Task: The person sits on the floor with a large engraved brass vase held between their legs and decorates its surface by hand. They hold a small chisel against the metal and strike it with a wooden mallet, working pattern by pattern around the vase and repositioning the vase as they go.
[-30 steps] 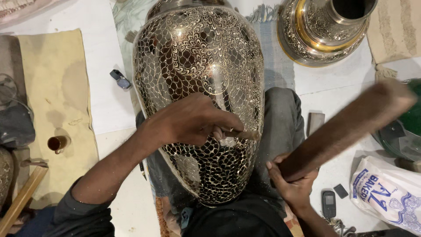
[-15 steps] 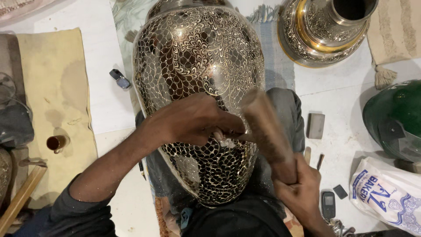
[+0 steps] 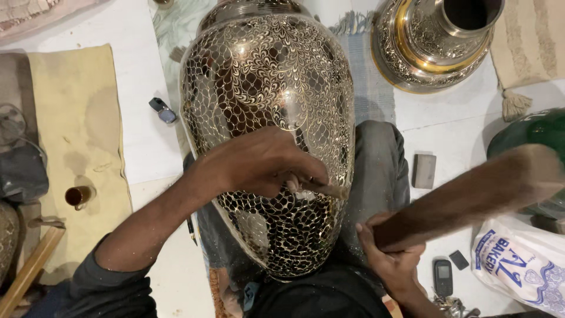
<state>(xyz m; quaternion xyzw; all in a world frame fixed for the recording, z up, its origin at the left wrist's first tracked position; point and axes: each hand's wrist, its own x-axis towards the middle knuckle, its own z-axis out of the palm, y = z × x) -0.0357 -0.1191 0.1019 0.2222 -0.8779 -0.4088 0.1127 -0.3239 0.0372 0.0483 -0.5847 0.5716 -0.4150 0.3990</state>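
Big engraved brass vase with dark lattice pattern (image 3: 268,118) is lying across my lap, its neck cut off at the top edge. My left hand (image 3: 265,162) is closed around a thin metal chisel (image 3: 323,188) pressed on the vase's belly; the tip's hard to make out. My right hand (image 3: 391,256) grips a blurry brown wooden mallet (image 3: 471,197), right of the vase.

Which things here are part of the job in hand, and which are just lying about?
In use:
- large engraved vase across the lap
- small chisel in the left hand
- wooden mallet in the right hand

Lying about:
- second metal vase
- phone
- printed bag
- small cup
- yellow cloth
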